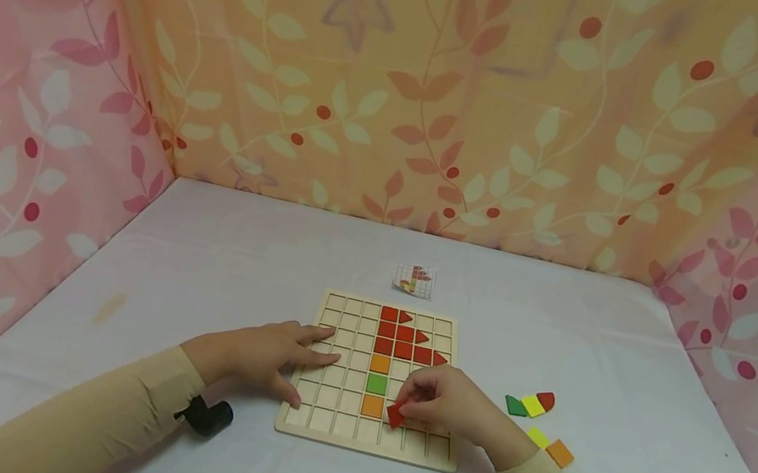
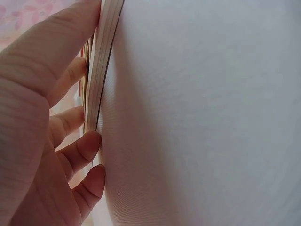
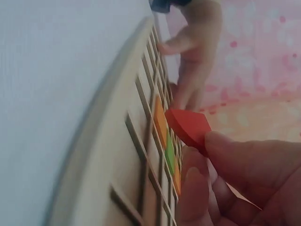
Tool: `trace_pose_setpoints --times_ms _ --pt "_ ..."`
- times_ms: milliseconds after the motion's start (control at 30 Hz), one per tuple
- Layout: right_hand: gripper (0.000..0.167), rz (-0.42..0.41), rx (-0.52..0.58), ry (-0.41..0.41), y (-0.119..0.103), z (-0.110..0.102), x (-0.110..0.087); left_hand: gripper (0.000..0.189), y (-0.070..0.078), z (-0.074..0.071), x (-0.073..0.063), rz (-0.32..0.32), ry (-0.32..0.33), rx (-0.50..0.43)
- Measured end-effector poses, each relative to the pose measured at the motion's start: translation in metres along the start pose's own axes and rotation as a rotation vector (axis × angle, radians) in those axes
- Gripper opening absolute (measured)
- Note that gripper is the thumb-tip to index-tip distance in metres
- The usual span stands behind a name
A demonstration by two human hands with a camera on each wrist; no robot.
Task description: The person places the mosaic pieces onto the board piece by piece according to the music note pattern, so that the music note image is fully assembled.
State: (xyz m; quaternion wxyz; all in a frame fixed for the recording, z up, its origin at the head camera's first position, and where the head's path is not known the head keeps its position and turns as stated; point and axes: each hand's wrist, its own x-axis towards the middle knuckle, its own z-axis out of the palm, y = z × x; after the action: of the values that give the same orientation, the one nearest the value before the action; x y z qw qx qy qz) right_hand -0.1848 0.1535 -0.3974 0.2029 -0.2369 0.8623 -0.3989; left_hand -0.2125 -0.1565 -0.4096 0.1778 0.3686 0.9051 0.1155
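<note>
My right hand (image 1: 449, 401) pinches a small red tile (image 3: 190, 126) between thumb and fingers, low over the wooden grid board (image 1: 321, 436). One side of this tile is curved and runs to a point in the right wrist view. Just left of it on the board, an orange tile (image 1: 373, 406), a green tile (image 1: 376, 384) and another orange tile (image 1: 380, 364) form a column. Above them lie three rows of red tiles (image 1: 403, 351), each ending in a point at the right. With fingers spread, my left hand (image 1: 259, 352) rests on the board's left edge.
Right of the board lie a loose green tile (image 1: 515, 406), a yellow tile (image 1: 533, 406) and a red tile (image 1: 545, 400) in a touching row. Nearer are another yellow tile (image 1: 538, 439) and an orange tile (image 1: 560, 453). A small pattern card (image 1: 414, 281) lies behind the board.
</note>
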Motion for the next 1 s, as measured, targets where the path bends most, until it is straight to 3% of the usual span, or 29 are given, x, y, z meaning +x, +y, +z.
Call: trace_pose_setpoints --times_ms 333,733,1000 --pt "0.007 0.021 -0.001 0.029 -0.009 0.024 0.007 0.079 0.002 -0.001 0.0 0.003 0.011 0.004" --pt "0.011 0.024 -0.022 -0.026 -0.012 0.029 0.006 0.079 0.0 0.0 0.0 0.007 0.013 0.0" --pt "0.012 0.019 -0.043 -0.006 -0.015 0.033 0.005 0.079 -0.001 0.001 0.0 0.015 0.016 0.001"
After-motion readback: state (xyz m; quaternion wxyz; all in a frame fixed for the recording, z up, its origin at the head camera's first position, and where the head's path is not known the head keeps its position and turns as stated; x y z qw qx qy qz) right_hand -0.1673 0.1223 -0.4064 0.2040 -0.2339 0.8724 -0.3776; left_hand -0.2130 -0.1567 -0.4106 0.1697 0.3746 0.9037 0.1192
